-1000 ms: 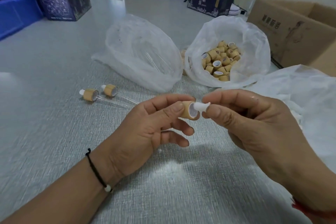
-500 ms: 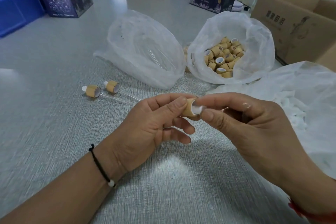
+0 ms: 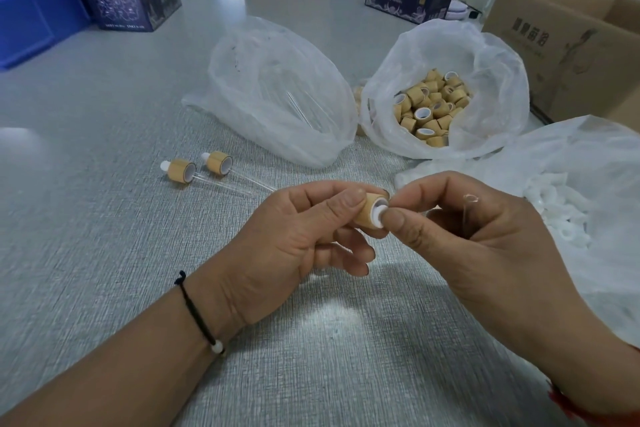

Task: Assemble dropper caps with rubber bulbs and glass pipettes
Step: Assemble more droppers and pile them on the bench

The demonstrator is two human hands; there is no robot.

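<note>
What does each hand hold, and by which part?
The left hand grips a bamboo cap by its side wall. The right hand pinches the white bulb at its end.

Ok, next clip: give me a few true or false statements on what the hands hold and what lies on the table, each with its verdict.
1. The left hand grips a bamboo-coloured cap. True.
2. The right hand is empty. False: its fingertips pinch a white rubber bulb at the cap's open end, and a glass pipette sticks up from the same hand.
3. Two finished droppers lie on the table, beyond the left hand. True.
4. The loose caps sit in a cardboard box. False: they fill an open plastic bag on the table.
5. The left wrist wears a black cord bracelet. True.
</note>
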